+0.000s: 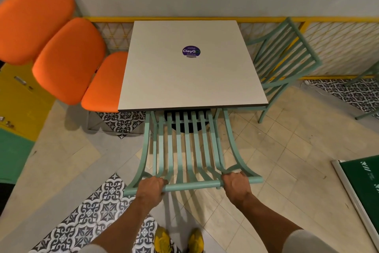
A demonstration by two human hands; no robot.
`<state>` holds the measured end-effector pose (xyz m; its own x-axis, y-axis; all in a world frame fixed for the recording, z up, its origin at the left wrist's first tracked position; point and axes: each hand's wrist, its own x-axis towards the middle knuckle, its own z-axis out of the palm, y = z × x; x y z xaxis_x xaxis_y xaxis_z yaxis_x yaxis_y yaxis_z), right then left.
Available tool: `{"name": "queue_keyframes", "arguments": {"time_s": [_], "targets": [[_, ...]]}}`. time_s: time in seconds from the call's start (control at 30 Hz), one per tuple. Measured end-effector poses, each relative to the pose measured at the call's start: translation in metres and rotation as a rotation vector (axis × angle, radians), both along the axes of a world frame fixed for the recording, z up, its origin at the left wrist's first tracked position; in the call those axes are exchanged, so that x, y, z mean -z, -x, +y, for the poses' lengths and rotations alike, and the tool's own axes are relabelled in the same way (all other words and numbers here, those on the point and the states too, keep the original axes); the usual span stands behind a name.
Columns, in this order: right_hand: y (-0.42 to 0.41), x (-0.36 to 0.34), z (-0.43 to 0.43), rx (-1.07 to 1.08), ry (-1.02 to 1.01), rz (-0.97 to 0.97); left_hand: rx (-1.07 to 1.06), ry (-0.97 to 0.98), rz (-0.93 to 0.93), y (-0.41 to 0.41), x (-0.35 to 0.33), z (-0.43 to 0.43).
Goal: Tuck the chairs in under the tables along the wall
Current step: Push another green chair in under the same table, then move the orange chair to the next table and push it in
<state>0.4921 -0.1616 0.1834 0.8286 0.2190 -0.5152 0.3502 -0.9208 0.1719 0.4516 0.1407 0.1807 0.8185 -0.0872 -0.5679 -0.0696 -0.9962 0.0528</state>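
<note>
Gripping the top rail of a mint-green slatted chair (185, 150), both hands are curled shut around the bar: left hand (150, 188) near the rail's left end, right hand (235, 184) near its right end, knuckles up, fingers wrapped over the far side. Chair back leans toward the person; its slats run from the rail away under the near edge of the bench (192, 80). Seat is hidden beneath the bench top, so how far in it sits cannot be told. Bench top is pale and square, far edge against the yellow rail (205, 18) along the wall, with a round purple sticker (191, 51) near its centre. Second mint-green chair (287, 58) stands at the bench's right edge, partly under it. Orange cushioned seats (67, 56) line the left edge. Yellow shoes (178, 240) show on the floor below the arms.
</note>
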Motion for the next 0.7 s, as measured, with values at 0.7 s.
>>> {"name": "queue_keyframes", "arguments": {"time_s": [0.7], "targets": [[-0.079,-0.121,0.346,-0.447,-0.183,0.054,-0.251,0.096,-0.132,0.036,-0.106,0.295]]}}
